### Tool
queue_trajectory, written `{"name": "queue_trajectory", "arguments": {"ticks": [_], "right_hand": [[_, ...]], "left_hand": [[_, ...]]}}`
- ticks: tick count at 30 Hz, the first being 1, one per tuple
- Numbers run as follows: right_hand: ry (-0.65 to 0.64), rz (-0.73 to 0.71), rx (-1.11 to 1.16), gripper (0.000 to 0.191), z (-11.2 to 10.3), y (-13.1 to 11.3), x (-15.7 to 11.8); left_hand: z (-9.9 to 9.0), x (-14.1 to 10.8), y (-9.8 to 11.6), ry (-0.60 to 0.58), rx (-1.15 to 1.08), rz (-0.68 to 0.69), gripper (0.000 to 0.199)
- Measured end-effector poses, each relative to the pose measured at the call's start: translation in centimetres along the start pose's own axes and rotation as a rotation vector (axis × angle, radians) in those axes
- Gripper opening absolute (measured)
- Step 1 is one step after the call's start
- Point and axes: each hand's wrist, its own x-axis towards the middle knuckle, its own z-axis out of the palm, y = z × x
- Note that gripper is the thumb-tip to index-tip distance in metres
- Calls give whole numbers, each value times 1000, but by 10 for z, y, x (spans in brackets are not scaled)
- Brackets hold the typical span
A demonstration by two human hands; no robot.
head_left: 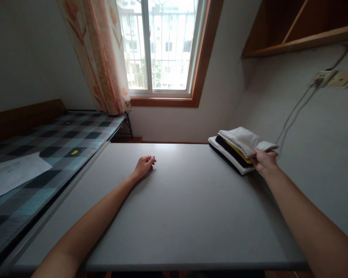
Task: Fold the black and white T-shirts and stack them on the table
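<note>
A stack of folded clothes (230, 152) lies at the far right of the white table (174, 216), with white, black and yellow layers showing. On top is a folded white garment (239, 139), its right end lifted a little. My right hand (265, 160) grips the near right edge of this garment, thumb on top and the other fingers mostly hidden. My left hand (145, 166) rests on the tabletop left of the middle, apart from the stack. Its fingers are loosely curled in, and I see nothing in them.
A bed with a checked mattress (89, 133) adjoins the table's left side, and a sheet of paper (17, 173) lies on it. A curtain (101, 58) hangs beside the window (162, 50). Cables (292, 112) run down the right wall below a wooden shelf (301, 42).
</note>
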Motion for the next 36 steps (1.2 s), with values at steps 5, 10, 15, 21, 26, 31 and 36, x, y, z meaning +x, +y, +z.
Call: {"name": "queue_trajectory", "arguments": {"ticks": [5,10,15,21,26,31,36], "right_hand": [[259,-190,-239,65,-8,-6,-12],[81,-930,-847,47,-11,-3,-27],[-72,-947,-1040,46,6,2,-39],[-286,-1227,-882,39,53,6,-94],[-666,-1013,-902,47,98,27,-153],[-842,-854,-1009,62,116,40,-180],[-932,-801,-1098,70,116,41,-183]], "left_hand": [[0,0,-2,-13,21,-1,44],[1,1,-7,-31,55,18,43],[1,1,-7,-39,140,38,43],[7,-11,7,-30,565,287,37],[14,-21,11,-135,824,311,41],[15,-23,6,-277,916,146,66],[14,-22,6,-330,922,130,69]]}}
